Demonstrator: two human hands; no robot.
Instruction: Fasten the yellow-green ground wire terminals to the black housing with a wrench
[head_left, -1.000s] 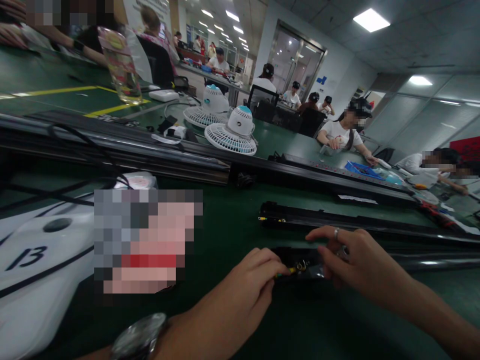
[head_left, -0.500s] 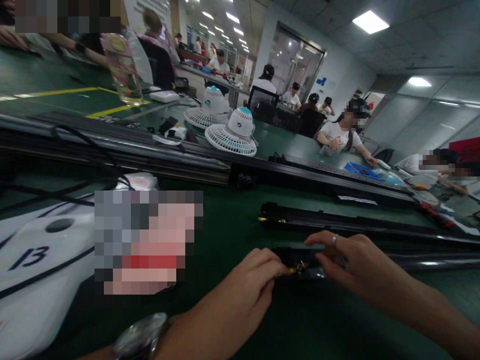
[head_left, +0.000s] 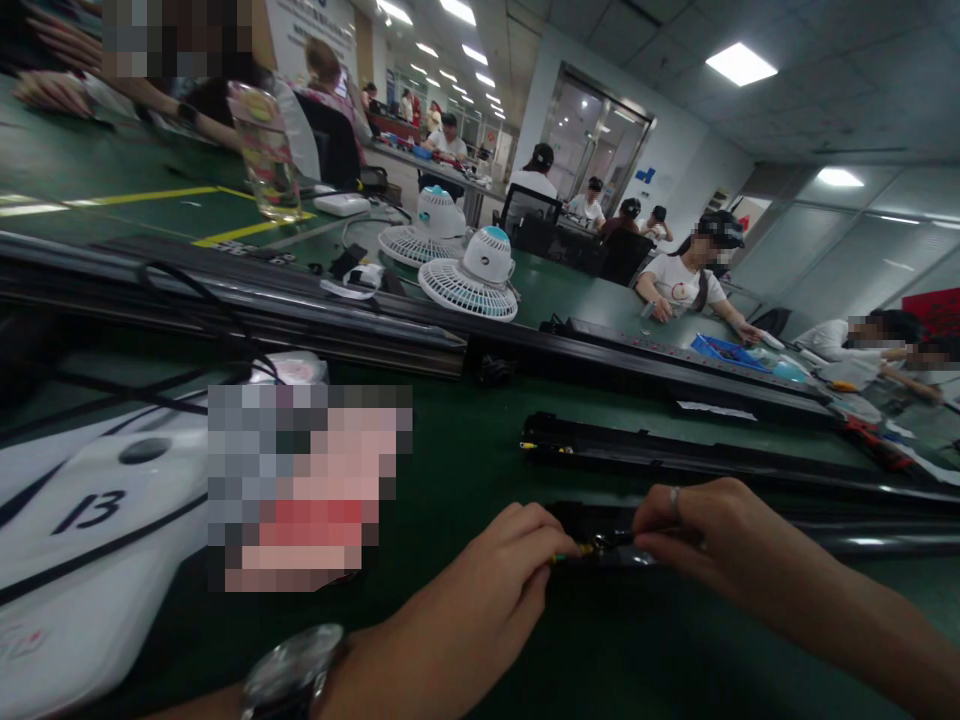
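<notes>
My left hand [head_left: 499, 560], with a watch on its wrist, pinches a yellow-green wire [head_left: 564, 557]. A small shiny metal part [head_left: 599, 543] lies just past its fingertips, too small to make out fully. My right hand [head_left: 709, 525], wearing a ring, has thumb and forefinger closed on a slim dark piece [head_left: 621, 538] that points at this part. What kind of piece it is, I cannot tell. Both hands are at the open end of a long black housing [head_left: 581, 515], whose shiny length runs off to the right under my right forearm.
Behind lies a second long black channel [head_left: 645, 450] with yellow-tipped wire ends. White fans [head_left: 469, 285] stand beyond dark metal profiles [head_left: 360, 325]. To the left are a white plastic piece marked 13 [head_left: 97, 510] and black cables. People sit around the green table [head_left: 450, 470].
My right hand's fingers have drawn together, and the slim dark piece now shows between them and the metal part. My left hand keeps its pinch. The view has shifted slightly.
</notes>
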